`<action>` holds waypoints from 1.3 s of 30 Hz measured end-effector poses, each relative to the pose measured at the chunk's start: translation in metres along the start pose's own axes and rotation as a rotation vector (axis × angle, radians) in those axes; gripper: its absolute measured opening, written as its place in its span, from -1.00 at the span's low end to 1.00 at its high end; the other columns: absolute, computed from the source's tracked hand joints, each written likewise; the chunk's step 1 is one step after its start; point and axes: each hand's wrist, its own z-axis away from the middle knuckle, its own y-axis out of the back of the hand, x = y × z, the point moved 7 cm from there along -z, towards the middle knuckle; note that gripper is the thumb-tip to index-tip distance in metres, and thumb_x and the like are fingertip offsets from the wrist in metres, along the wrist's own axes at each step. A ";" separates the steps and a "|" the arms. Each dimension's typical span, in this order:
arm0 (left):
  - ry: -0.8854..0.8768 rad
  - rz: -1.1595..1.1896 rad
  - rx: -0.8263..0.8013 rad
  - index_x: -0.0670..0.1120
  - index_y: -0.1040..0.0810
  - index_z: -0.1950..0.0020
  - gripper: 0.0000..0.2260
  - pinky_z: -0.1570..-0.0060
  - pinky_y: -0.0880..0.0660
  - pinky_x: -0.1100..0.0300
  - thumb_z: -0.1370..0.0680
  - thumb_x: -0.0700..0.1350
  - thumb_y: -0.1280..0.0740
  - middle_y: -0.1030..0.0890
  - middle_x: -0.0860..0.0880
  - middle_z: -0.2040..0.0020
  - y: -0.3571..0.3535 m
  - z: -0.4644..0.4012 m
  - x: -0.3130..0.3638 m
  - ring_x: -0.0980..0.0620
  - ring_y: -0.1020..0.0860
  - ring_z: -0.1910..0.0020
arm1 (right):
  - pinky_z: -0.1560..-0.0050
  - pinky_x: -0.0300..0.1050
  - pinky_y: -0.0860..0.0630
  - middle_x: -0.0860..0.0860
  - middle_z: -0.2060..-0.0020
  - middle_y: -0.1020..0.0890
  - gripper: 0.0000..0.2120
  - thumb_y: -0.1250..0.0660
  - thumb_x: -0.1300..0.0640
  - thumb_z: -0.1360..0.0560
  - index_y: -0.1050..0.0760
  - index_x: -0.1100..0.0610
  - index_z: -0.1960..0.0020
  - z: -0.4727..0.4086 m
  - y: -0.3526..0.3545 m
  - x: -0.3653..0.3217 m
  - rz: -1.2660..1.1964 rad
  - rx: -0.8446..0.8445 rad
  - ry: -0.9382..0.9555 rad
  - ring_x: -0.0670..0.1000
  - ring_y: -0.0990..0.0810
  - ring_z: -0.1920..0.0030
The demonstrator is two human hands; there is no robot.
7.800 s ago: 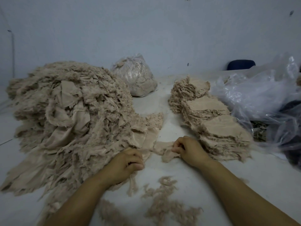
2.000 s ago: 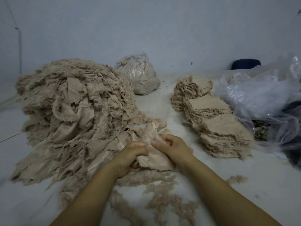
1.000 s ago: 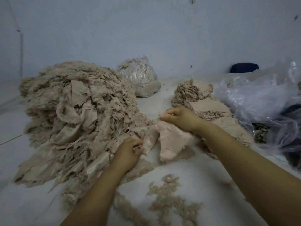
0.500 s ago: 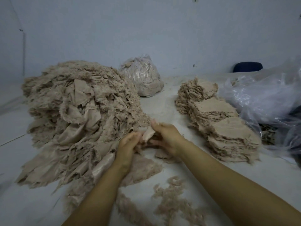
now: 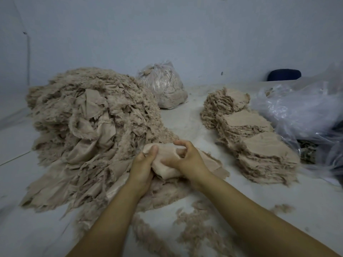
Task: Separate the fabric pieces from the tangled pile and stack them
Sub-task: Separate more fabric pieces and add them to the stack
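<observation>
**Head view: both hands on one beige piece at the foot of the pile**

Nearest me, loose fluffy scraps [image 5: 194, 230] lie scattered on the pale tabletop [image 5: 278, 191] between my forearms. Just beyond them my two hands meet over a single fabric piece [image 5: 165, 164]. My left hand [image 5: 143, 167] has its grip closed on the piece from the left, thumb pressed along the upper edge. My right hand [image 5: 187, 158] has its fingers curled around the same piece from the right (the cloth bunches between the two hands, so how it is folded I cannot tell). The piece sits at the near right edge of the tangled pile [image 5: 89, 130], touching the frayed cloth under it.

The pile rises to my left, a big mound of beige cloth with ragged, fuzzy edges. To my right, apart from the pile, three stacks [image 5: 259, 145] of flat pieces stand in a row running away from me, each touching the next. Beside them on the far right lies crumpled clear plastic [image 5: 304, 112]. Farther back, between the pile and the stacks, sits a stuffed plastic bag [image 5: 163, 86] near the wall [image 5: 167, 34], and a dark blue object [image 5: 284, 75] shows behind the plastic.
</observation>
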 end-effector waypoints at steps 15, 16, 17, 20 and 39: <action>-0.129 -0.282 0.044 -0.16 -0.61 0.04 -0.86 0.22 -0.58 0.20 -0.57 -0.15 -0.28 -0.69 -0.10 0.18 -0.010 0.010 0.011 -0.02 -0.66 0.18 | -0.04 -0.09 -0.59 0.12 0.06 -0.70 -0.68 -0.43 -0.04 -0.45 -0.63 0.22 -0.01 0.013 -0.005 0.003 -0.231 -0.204 -0.185 0.05 -0.69 0.03; -0.153 -0.311 0.070 -0.15 -0.62 0.04 -0.86 0.25 -0.56 0.23 -0.57 -0.15 -0.28 -0.69 -0.08 0.19 -0.009 0.011 0.012 0.00 -0.66 0.19 | 0.10 -0.15 -0.60 0.11 0.14 -0.70 -0.79 -0.44 0.04 -0.46 -0.61 0.20 0.10 0.012 -0.003 0.001 -0.206 -0.171 -0.149 0.01 -0.69 0.15; -0.173 -0.330 0.123 -0.14 -0.62 0.07 -0.87 0.27 -0.55 0.22 -0.57 -0.15 -0.29 -0.68 -0.07 0.20 -0.006 0.011 0.013 0.00 -0.65 0.21 | 0.27 -0.21 -0.57 0.07 0.26 -0.67 -0.85 -0.44 0.12 -0.47 -0.55 0.17 0.20 0.013 -0.001 -0.001 -0.189 -0.125 -0.115 -0.04 -0.65 0.29; -0.193 -0.353 0.239 -0.10 -0.59 0.18 -0.84 0.28 -0.53 0.17 -0.57 -0.12 -0.30 -0.64 -0.06 0.26 -0.001 0.011 0.013 0.02 -0.60 0.28 | 0.50 -0.31 -0.40 -0.06 0.50 -0.53 -0.75 -0.41 0.26 -0.48 -0.41 0.14 0.31 0.014 0.004 -0.002 -0.134 -0.039 0.041 -0.15 -0.48 0.52; -0.104 -0.240 -0.010 -0.06 -0.65 0.01 -0.81 0.12 -0.57 0.17 -0.50 0.00 -0.32 -0.70 -0.09 0.09 -0.014 0.011 0.011 -0.04 -0.66 0.09 | 0.45 -0.31 -0.40 -0.18 0.45 -0.55 -0.67 -0.35 -0.25 -0.44 -0.53 0.02 0.18 0.008 0.011 -0.011 0.107 0.006 0.067 -0.21 -0.49 0.44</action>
